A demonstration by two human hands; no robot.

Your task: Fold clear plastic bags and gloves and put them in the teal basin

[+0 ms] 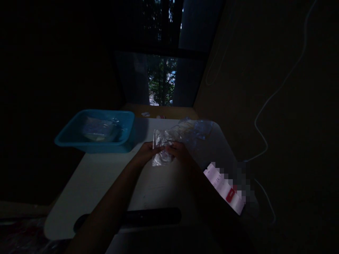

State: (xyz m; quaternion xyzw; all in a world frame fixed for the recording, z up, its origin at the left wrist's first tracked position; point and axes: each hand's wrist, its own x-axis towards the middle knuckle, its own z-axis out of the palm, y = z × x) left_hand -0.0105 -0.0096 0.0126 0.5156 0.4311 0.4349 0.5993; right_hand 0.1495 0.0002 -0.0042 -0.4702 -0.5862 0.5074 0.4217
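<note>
The room is dim. Over the middle of a white table (106, 176), my left hand (147, 151) and my right hand (178, 150) both pinch a small clear plastic bag (162, 146), fingers closed on its lower half. What the bag contains cannot be made out. Just behind it lies a heap of more clear plastic bags (193, 132).
A blue plastic tray (76, 135) with clear bags inside stands at the table's back left. A lit phone screen (225, 188) lies at the right edge. A dark elongated object (148, 216) lies at the near edge. White cable (261, 137) hangs on the right wall.
</note>
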